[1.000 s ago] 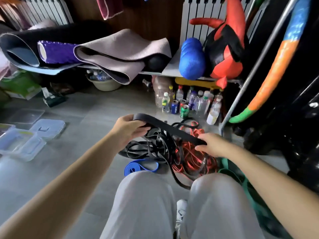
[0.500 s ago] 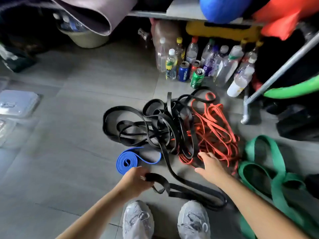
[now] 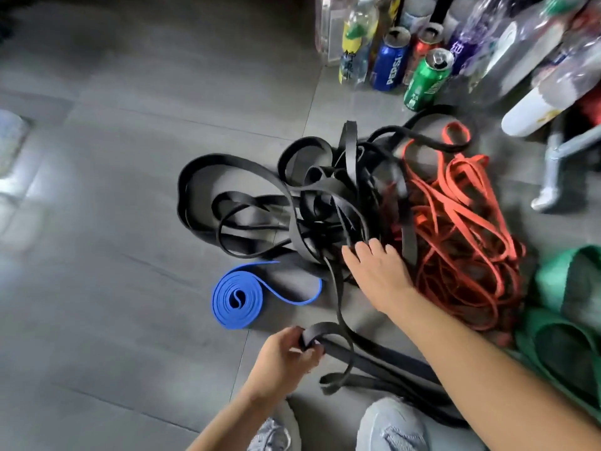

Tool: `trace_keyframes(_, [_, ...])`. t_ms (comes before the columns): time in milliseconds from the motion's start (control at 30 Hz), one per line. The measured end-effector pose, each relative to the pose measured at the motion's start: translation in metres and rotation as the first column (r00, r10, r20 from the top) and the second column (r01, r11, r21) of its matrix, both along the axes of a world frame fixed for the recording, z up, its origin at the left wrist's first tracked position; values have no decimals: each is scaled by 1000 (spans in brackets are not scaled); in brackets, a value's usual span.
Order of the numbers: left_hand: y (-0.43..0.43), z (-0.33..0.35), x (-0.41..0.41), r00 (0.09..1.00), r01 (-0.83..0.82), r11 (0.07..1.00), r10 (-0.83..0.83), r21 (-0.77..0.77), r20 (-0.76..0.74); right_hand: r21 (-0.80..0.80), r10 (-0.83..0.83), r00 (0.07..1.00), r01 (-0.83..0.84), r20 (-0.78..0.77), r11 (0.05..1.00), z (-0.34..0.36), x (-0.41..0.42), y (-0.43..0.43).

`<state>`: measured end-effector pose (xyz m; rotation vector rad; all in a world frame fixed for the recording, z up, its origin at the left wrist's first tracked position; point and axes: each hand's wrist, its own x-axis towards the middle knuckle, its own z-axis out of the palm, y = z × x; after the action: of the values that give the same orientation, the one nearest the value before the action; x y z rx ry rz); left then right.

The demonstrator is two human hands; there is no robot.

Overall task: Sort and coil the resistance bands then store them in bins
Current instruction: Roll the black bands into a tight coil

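A tangled heap of black resistance bands (image 3: 312, 203) lies on the grey floor, with orange bands (image 3: 461, 242) piled against its right side. My left hand (image 3: 283, 359) grips the looped end of one black band (image 3: 374, 356) that trails across the floor toward my right knee. My right hand (image 3: 377, 271) reaches into the black heap with fingers spread and straight, touching the bands. A blue band (image 3: 239, 299), mostly coiled, lies left of my right hand. Green bands (image 3: 569, 307) lie at the right edge.
Several bottles and cans, among them a blue can (image 3: 390, 60) and a green can (image 3: 427, 79), stand beyond the heap. A white metal frame leg (image 3: 553, 167) stands at the right. A clear bin lid (image 3: 11, 141) shows at the left edge. My shoes (image 3: 390, 428) are below.
The view has tilted down and closer to the floor. My left hand lowered the black band's end to the floor near my feet; my right hand moved forward onto the black heap.
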<state>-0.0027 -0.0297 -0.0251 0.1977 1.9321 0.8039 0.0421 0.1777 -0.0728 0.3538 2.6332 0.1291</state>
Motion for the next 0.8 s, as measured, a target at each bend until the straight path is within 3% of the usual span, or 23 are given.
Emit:
trace_keyframes(167, [-5,-1,-8,983,-162,984,167,75,-70,-117,-58,996,50,-69,992,28,-11,34])
trace_keyframes(400, [31,34,-38,944,-44,992,81,121,-321,-216,-87,983,50,-165,975,129,-23,68])
trace_keyframes(500, [68,67,-41,981,-2,960,57,282,-186,-272,-104,963,34,-249,962,169,-24,58])
trace_keyframes(600, [99,96,-38,993,-93,925,115,369,-39,-261,-72,957,-4,-280,965,196,-19,51])
trace_keyframes(800, [85,99,-34,954,-182,950,234,254,-188,-209,-160,961,113,-224,971,240,6,84])
